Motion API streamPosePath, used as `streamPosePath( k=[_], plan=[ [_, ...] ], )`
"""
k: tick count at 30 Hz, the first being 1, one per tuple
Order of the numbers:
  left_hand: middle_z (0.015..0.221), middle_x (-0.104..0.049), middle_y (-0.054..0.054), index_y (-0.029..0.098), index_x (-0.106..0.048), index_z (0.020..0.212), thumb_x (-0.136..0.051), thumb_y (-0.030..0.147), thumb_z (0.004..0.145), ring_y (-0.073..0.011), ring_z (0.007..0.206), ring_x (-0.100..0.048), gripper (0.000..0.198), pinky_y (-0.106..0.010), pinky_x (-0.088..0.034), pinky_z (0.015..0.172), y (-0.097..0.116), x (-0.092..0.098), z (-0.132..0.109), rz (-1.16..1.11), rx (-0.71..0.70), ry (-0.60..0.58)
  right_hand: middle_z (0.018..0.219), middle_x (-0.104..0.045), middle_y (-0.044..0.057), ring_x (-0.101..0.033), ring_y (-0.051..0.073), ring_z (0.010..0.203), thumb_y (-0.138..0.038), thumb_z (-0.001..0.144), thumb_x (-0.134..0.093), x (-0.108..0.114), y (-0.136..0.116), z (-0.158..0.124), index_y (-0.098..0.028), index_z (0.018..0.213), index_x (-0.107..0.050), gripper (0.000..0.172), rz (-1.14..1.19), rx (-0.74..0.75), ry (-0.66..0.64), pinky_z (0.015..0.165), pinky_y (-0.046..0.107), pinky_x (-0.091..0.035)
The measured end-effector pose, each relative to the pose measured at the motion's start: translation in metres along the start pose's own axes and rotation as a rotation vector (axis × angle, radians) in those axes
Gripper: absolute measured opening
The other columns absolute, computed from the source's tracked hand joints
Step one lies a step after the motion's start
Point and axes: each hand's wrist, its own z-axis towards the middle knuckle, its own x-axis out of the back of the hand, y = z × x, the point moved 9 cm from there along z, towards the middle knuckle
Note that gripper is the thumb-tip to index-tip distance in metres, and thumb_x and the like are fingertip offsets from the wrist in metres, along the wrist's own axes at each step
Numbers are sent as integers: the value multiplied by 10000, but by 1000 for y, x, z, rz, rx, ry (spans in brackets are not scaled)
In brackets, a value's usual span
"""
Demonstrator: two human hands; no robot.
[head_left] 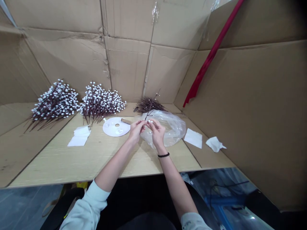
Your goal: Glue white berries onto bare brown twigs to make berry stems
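White buds speckle the dark maroon berry sprays (56, 103) at ten o'clock — a thin brown twig (150, 108) stands at twelve. A red strip (206, 60) streaks through one o'clock, and a black wristband (163, 155) shows at five.

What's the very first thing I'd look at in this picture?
The two big bunches of white-dotted branches pop out first, over on the left. Next you'd spot the long red strip up at the top right. In the middle, the left hand and right hand pinch a thin twig above a clear plastic bag.
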Motion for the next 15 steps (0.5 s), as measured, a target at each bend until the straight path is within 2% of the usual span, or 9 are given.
streamPosePath(
  k=[5,9,15],
  plan=[
    [637,-554,35,141,-573,813,-706,220,529,-33,496,-474,323,-150,-304,440,5,-4,-2,-83,-34,-27,918,-614,38,-611,158,821,-310,658,-655,0,0,0,-171,789,-651,191,-11,18,-8,796,345,-525],
    [672,-545,34,142,-569,769,-709,217,534,-35,525,-481,284,-149,-308,440,13,-7,-4,-96,-93,-43,923,-614,46,-608,151,779,-316,662,-650,2,1,0,-164,806,-659,209,-14,27,7,754,345,-536],
    [690,-539,15,140,-581,752,-667,251,597,-49,531,-456,209,-164,-314,435,27,-1,-4,89,-245,8,1000,-580,88,-568,132,728,-375,690,-607,35,-7,0,-149,965,-649,358,-227,103,259,607,288,-530]
  ],
)
